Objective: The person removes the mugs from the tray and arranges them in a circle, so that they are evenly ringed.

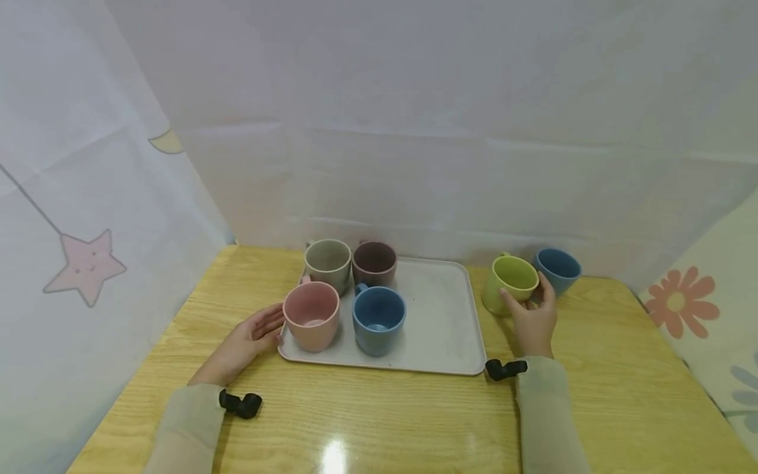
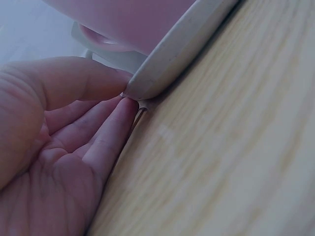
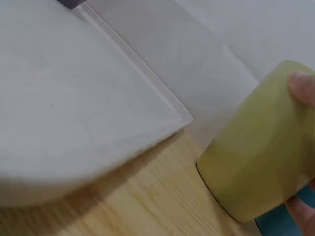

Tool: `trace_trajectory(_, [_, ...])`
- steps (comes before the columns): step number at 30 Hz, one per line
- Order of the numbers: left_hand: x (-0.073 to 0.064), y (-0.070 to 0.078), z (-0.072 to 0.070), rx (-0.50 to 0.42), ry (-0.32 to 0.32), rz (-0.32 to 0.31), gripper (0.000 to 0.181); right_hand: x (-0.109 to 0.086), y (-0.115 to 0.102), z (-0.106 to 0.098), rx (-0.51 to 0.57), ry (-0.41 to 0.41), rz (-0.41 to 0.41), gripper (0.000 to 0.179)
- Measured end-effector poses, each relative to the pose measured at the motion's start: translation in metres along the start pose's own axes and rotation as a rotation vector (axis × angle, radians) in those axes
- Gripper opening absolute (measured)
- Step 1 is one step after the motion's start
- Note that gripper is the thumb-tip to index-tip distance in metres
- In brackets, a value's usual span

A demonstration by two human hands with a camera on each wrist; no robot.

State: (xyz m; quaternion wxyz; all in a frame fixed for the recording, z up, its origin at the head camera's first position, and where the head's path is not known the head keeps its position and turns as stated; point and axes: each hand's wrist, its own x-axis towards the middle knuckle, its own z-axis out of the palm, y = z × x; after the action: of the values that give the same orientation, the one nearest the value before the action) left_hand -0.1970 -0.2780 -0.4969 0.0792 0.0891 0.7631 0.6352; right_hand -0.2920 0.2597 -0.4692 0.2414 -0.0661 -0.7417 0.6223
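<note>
right hand point(image 1: 534, 322) grips the green mug point(image 1: 500, 283); left of that grip is the tray point(image 1: 444, 316), just right a blue mug point(image 1: 558, 266) that a careless swing could knock. left hand point(image 1: 243, 342) pinches the tray's edge; a tug could jostle the pink mug point(image 1: 312, 317) beside it.

No text, label, brand or number can be read. In the head view, the backdrop point(image 1: 379, 118) carries wordless drawings: a star point(image 1: 85, 266) at nine o'clock, a moon point(image 1: 168, 142) at ten, a red flower point(image 1: 683, 301) at three.
</note>
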Motion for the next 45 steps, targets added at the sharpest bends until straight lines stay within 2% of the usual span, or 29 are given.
trace_trajectory(7, [0.000, 0.003, 0.001, 0.000, 0.001, 0.029, 0.069, 0.001, -0.002, 0.001, -0.032, 0.008, -0.022, 0.089])
trace_trajectory(12, [0.000, 0.002, 0.001, -0.002, 0.007, 0.013, 0.069, 0.003, 0.000, 0.002, -0.090, 0.024, -0.049, 0.089])
trace_trajectory(18, [-0.002, 0.000, 0.001, -0.009, 0.017, -0.016, 0.070, 0.005, 0.005, 0.003, -0.107, 0.021, -0.056, 0.090])
trace_trajectory(24, [-0.002, -0.001, 0.001, -0.013, 0.012, -0.014, 0.071, 0.004, -0.006, 0.002, -0.133, 0.025, -0.081, 0.091])
trace_trajectory(27, [-0.002, 0.000, 0.001, -0.011, 0.011, -0.015, 0.071, 0.002, -0.018, 0.001, -0.161, 0.070, -0.158, 0.083])
trace_trajectory(30, [-0.002, 0.002, 0.002, -0.006, 0.007, -0.006, 0.071, 0.001, -0.034, 0.000, -0.213, 0.117, -0.319, 0.071])
trace_trajectory(32, [-0.001, 0.003, 0.002, -0.004, 0.005, -0.005, 0.070, -0.001, -0.045, 0.001, -0.238, 0.119, -0.432, 0.063])
trace_trajectory(34, [-0.001, 0.004, 0.002, -0.006, 0.005, -0.003, 0.070, -0.004, -0.056, 0.005, -0.223, 0.078, -0.503, 0.058])
trace_trajectory(36, [-0.001, 0.005, 0.002, -0.008, 0.000, -0.002, 0.071, -0.009, -0.066, 0.010, -0.162, 0.004, -0.531, 0.054])
trace_trajectory(40, [-0.001, 0.005, 0.002, -0.008, -0.002, 0.002, 0.071, -0.023, -0.082, 0.024, 0.021, -0.190, -0.482, 0.051])
trace_trajectory(45, [-0.001, 0.004, 0.001, -0.002, -0.003, -0.001, 0.071, -0.038, -0.092, 0.043, 0.163, -0.413, -0.390, 0.056])
